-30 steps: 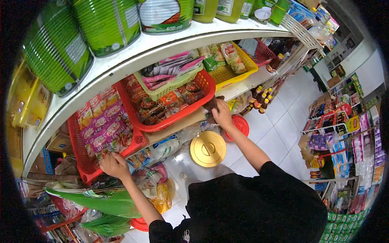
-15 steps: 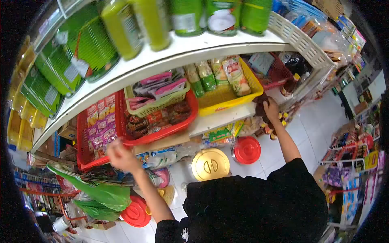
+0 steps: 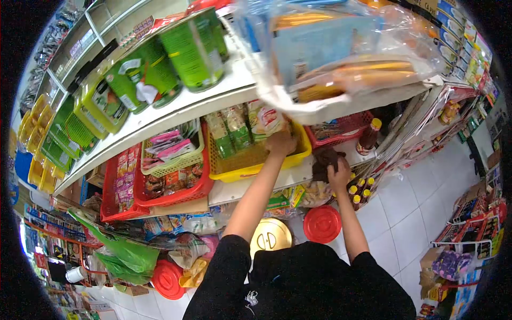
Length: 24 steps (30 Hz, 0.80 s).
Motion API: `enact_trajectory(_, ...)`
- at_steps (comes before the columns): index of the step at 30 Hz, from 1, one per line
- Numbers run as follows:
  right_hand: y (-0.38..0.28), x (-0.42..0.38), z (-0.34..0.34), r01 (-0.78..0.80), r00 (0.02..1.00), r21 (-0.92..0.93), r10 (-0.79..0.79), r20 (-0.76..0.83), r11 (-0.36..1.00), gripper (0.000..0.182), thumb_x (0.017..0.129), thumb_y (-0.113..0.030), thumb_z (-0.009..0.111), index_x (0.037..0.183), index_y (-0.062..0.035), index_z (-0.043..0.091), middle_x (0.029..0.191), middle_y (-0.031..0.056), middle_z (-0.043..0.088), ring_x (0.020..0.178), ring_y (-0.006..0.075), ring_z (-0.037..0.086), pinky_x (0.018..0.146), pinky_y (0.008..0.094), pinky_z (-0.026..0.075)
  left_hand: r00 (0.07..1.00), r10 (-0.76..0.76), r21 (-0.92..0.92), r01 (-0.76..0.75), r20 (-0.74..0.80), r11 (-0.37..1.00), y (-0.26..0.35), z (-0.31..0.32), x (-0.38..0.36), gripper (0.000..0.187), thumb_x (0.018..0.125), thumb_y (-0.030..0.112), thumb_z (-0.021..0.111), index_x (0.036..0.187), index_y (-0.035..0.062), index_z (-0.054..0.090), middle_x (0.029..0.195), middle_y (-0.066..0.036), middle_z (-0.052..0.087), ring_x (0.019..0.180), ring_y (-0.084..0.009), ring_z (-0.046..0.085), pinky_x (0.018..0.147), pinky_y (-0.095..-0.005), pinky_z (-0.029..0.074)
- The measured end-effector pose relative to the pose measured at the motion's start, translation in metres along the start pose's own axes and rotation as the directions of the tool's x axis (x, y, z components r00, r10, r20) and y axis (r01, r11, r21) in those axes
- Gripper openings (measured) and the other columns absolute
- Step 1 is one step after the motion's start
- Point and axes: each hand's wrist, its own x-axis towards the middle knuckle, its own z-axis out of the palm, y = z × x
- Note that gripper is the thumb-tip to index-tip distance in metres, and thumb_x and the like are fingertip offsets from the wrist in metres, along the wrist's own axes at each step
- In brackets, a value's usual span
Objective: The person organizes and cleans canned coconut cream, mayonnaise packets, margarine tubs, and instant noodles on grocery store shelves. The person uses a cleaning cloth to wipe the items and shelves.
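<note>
White shelves (image 3: 176, 114) packed with goods curve across a small shop, with a white tiled floor (image 3: 410, 213) below. On the middle shelf, the left hand (image 3: 281, 143) reaches into a yellow basket (image 3: 250, 162), fingers curled down onto the packets (image 3: 266, 118) at its right end (whether it grips one cannot be made out). The right hand (image 3: 338, 175) is closed around a dark brown cloth (image 3: 323, 160), pressing it on the shelf edge just right of the basket, in front of a red basket (image 3: 341, 130) and near a brown bottle with a yellow cap (image 3: 369, 136). Green cans (image 3: 194, 48) stand on the shelf above; their labels are too blurred to read. Left of the yellow basket sit larger red baskets (image 3: 176, 189) of sachets. On the floor lie a gold lid (image 3: 270, 234) and a red lid (image 3: 322, 224).
</note>
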Motion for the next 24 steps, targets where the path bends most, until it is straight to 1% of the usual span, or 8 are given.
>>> enact_trajectory(3, 0.005, 0.002, -0.002, 0.027, 1.0, -0.011, -0.027, 0.008, 1.0, 0.036, 0.07, -0.023, 0.056, 0.093, 0.0047, 0.055, 0.091, 0.0234, 0.055, 0.086, 0.0391, 0.051, 0.079, 0.0448, 0.04, 0.971, -0.02, 0.004, 0.022, -0.24, 1.0, 0.01, -0.005, -0.02, 0.037, 0.066, 0.036, 0.063, 0.082, 0.0022, 0.062, 0.085, -0.017, 0.062, 0.081, -0.0311, 0.06, 0.068, -0.0384, 0.047)
enact_trajectory(7, 0.007, 0.0, -0.008, 0.133, 0.989, 0.048, -0.136, 0.066, 0.99, 0.036, 0.071, -0.024, 0.056, 0.091, 0.0064, 0.054, 0.089, 0.0236, 0.055, 0.084, 0.0389, 0.052, 0.075, 0.0434, 0.043, 0.952, -0.174, -0.478, 0.034, -0.251, 0.877, -0.006, -0.011, -0.015, 0.033, 0.063, 0.025, 0.066, 0.084, -0.0004, 0.06, 0.083, -0.016, 0.062, 0.076, -0.0286, 0.06, 0.069, -0.0367, 0.046)
enact_trajectory(9, 0.016, 0.003, -0.011, 0.127, 0.98, 0.053, -0.134, 0.149, 0.991, 0.037, 0.071, -0.024, 0.056, 0.091, 0.0063, 0.054, 0.089, 0.0239, 0.055, 0.083, 0.0393, 0.052, 0.074, 0.0441, 0.043, 0.921, -0.217, -0.744, -0.107, -0.325, 0.659, -0.009, -0.02, -0.023, 0.032, 0.063, 0.02, 0.066, 0.085, -0.0017, 0.059, 0.082, -0.013, 0.063, 0.074, -0.0243, 0.06, 0.07, -0.0343, 0.046)
enact_trajectory(11, 0.019, 0.003, -0.01, 0.181, 0.976, 0.076, -0.188, 0.107, 0.981, 0.036, 0.072, -0.023, 0.055, 0.092, 0.0063, 0.054, 0.09, 0.0243, 0.055, 0.084, 0.0394, 0.053, 0.074, 0.0437, 0.043, 0.927, -0.221, -0.938, -0.25, -0.304, 0.241, 0.009, -0.05, -0.055, 0.029, 0.065, 0.014, 0.065, 0.089, -0.0023, 0.058, 0.084, -0.009, 0.062, 0.075, -0.0166, 0.058, 0.07, -0.028, 0.045)
enact_trajectory(15, 0.01, 0.005, -0.013, 0.161, 0.98, 0.072, -0.168, 0.102, 0.984, 0.038, 0.073, -0.023, 0.056, 0.095, 0.0071, 0.053, 0.093, 0.0249, 0.055, 0.085, 0.0404, 0.053, 0.077, 0.0436, 0.043, 0.99, -0.109, -0.992, -0.099, -0.09, -0.082, 0.009, -0.087, -0.131, 0.035, 0.066, 0.013, 0.064, 0.097, -0.0029, 0.054, 0.086, -0.011, 0.06, 0.074, -0.0188, 0.059, 0.068, -0.0287, 0.048)
enact_trajectory(18, 0.002, -0.003, -0.013, -0.082, 0.995, 0.022, 0.08, 0.059, 0.996, 0.035, 0.073, -0.018, 0.054, 0.097, 0.0072, 0.052, 0.094, 0.0226, 0.057, 0.084, 0.0374, 0.054, 0.077, 0.0405, 0.043, 0.998, -0.018, -0.96, 0.046, 0.053, -0.276, -0.004, -0.083, -0.175, 0.045, 0.065, 0.013, 0.062, 0.105, -0.003, 0.049, 0.087, -0.013, 0.059, 0.073, -0.0222, 0.06, 0.066, -0.0332, 0.05)
enact_trajectory(19, -0.028, 0.006, -0.034, -0.28, 0.96, 0.349, 0.265, 0.091, 0.894, 0.033, 0.073, -0.013, 0.053, 0.1, 0.0068, 0.052, 0.092, 0.0192, 0.058, 0.081, 0.0301, 0.055, 0.076, 0.0357, 0.043, 0.998, -0.016, -0.946, 0.054, 0.062, -0.321, -0.007, -0.078, -0.187, 0.048, 0.063, 0.014, 0.063, 0.106, -0.0024, 0.048, 0.089, -0.013, 0.059, 0.074, -0.0228, 0.06, 0.067, -0.0336, 0.05)
enact_trajectory(24, -0.074, -0.025, -0.06, -0.41, 0.898, 0.63, 0.414, 0.15, 0.66, 0.027, 0.079, -0.01, 0.05, 0.101, 0.0051, 0.052, 0.091, 0.0109, 0.057, 0.081, 0.0172, 0.051, 0.076, 0.0291, 0.041, 0.999, 0.045, -0.848, 0.032, 0.009, -0.529, -0.008, -0.057, -0.22, 0.061, 0.059, 0.017, 0.065, 0.113, -0.0001, 0.044, 0.094, -0.014, 0.057, 0.078, -0.0247, 0.059, 0.069, -0.0356, 0.05)
